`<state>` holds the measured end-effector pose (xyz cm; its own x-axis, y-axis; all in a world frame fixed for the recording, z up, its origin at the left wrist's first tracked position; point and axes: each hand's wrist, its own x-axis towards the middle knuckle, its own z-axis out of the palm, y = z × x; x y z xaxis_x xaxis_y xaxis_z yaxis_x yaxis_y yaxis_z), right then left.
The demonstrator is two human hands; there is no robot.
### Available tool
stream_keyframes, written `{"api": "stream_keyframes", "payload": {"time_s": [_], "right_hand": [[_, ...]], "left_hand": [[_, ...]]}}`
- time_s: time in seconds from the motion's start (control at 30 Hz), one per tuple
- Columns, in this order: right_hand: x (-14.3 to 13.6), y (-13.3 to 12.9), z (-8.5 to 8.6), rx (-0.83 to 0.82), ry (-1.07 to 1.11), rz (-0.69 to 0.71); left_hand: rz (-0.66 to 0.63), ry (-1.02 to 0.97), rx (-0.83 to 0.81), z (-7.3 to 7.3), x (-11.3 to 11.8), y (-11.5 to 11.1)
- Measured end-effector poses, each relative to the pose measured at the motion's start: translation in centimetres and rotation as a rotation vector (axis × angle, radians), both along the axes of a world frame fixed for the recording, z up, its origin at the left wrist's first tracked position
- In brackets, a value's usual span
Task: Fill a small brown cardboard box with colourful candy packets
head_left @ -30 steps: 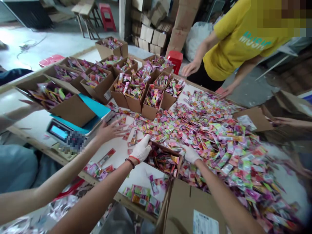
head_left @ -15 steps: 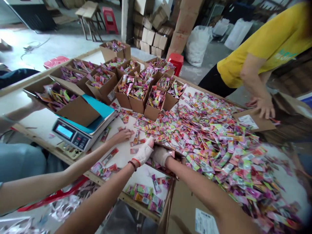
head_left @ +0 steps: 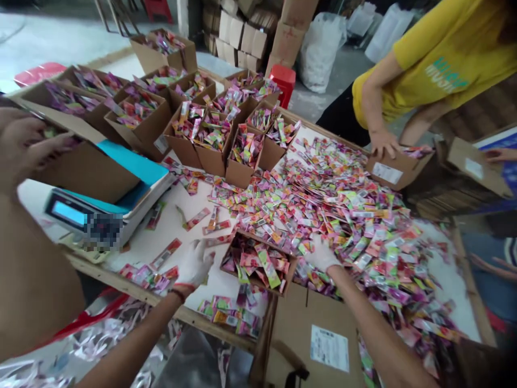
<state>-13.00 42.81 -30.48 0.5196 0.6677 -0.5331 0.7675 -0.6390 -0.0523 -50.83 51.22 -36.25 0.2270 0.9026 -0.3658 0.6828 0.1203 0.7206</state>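
Left hand (head_left: 194, 264) gloved, fingers spread, hovering over bare bench (head_left: 177, 226) near front edge, holding nothing. Right hand (head_left: 321, 253) gloved, fingers splayed flat on sachet pile (head_left: 355, 226) just right of small box (head_left: 258, 263). Best to sweep sachets leftward in shallow passes, keeping box steady. Open room left of box; scale (head_left: 100, 210) crowds left edge, filled boxes (head_left: 218, 134) the back.

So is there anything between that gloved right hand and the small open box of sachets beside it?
Nothing visible: the right hand rests on the sachet pile, right beside the small box, with only loose sachets between.
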Motion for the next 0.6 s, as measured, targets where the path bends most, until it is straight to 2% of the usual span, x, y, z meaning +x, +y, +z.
{"api": "stream_keyframes", "payload": {"time_s": [0.07,0.13,0.17,0.23,0.33,0.4,0.43,0.53,0.6], "right_hand": [[0.2,-1.3,-2.7,-0.188,-0.078,-0.015],[-0.2,-1.7,-4.0,-0.213,-0.039,0.059],[-0.2,-1.5,-4.0,-0.212,-0.009,0.107],[0.2,-0.9,-3.1,-0.202,0.047,0.170],[1.8,-0.2,0.7,-0.162,0.054,0.184],[2.3,0.0,4.4,-0.116,0.051,0.203],[2.0,0.1,6.4,-0.085,0.061,0.220],[-1.7,0.8,11.3,0.088,0.158,0.358],[-6.0,1.9,12.2,0.254,0.208,0.553]], "left_hand": [[-0.174,0.227,0.016,-1.6,-2.6,-2.6],[-0.236,0.232,-0.081,-2.2,-4.3,-3.7],[-0.227,0.176,-0.142,-2.1,-4.7,-3.3],[-0.198,0.062,-0.224,-1.5,-5.1,-0.7],[-0.146,-0.146,-0.431,-0.5,-5.9,5.2],[-0.050,-0.262,-0.526,-0.3,-6.8,8.1],[0.004,-0.291,-0.519,-0.3,-7.4,9.0],[0.080,-0.309,-0.435,0.2,-8.4,8.8],[0.104,-0.301,-0.420,1.3,-7.4,6.8]]}}
